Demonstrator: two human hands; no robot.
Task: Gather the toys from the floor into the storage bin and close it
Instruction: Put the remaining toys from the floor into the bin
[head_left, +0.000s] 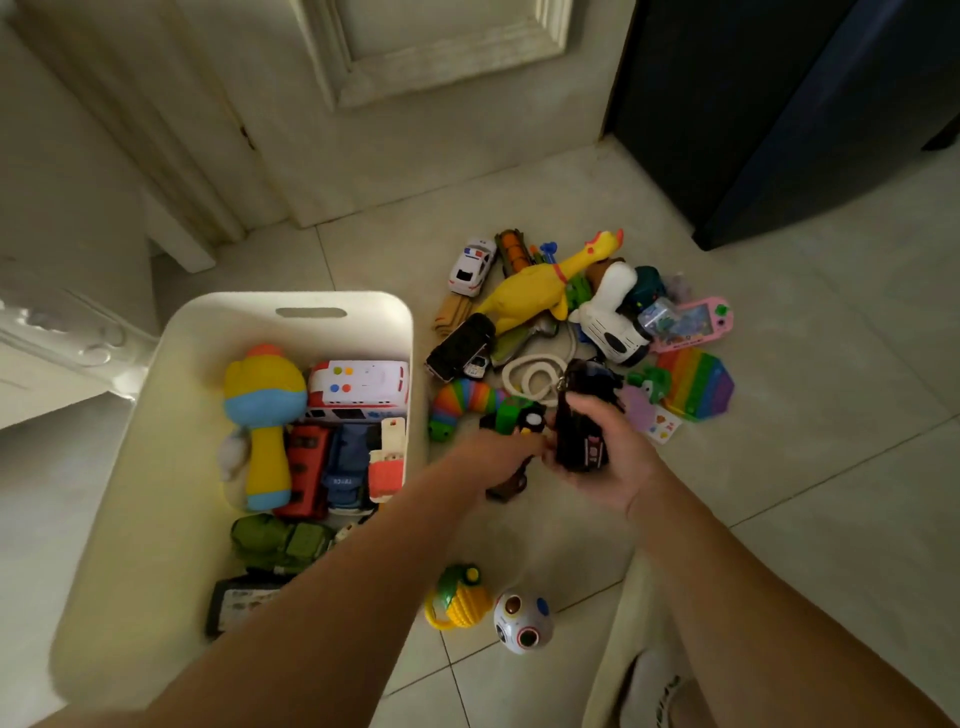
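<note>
1. While the bin (130, 519) stands open at the left of the frame, its long side just beside the pile, both hands meet at centre above the floor (779, 493), so each toy needs only a short carry.
2. The right hand (613, 467) grips a black car (579, 426), thumb curled over its upper side and fingers wrapped beneath, holding it end-up clear of the pile.
3. The left hand (493, 457) reaches past the bin's corner with its back to the camera. Its fingers are hidden and a brown toy (511, 488) shows under them; I cannot tell whether they pinch it.
4. Inside the bin lie a rattle (265, 415), a white bus (358, 387), a red truck (306, 467) and a green truck (280, 540), packed toward the near side.
5. Right of the bin, toward upper centre, the pile holds a chicken (524, 296), a police car (472, 267), a slug (467, 400), a pink game (691, 322) and a pop pad (696, 382), with others.
6. At bottom centre 2 more wait apart from the pile: a corn toy (460, 597) and a ball (522, 618).
7. Gathering looks about half done. I cannot pick out a lid.
</note>
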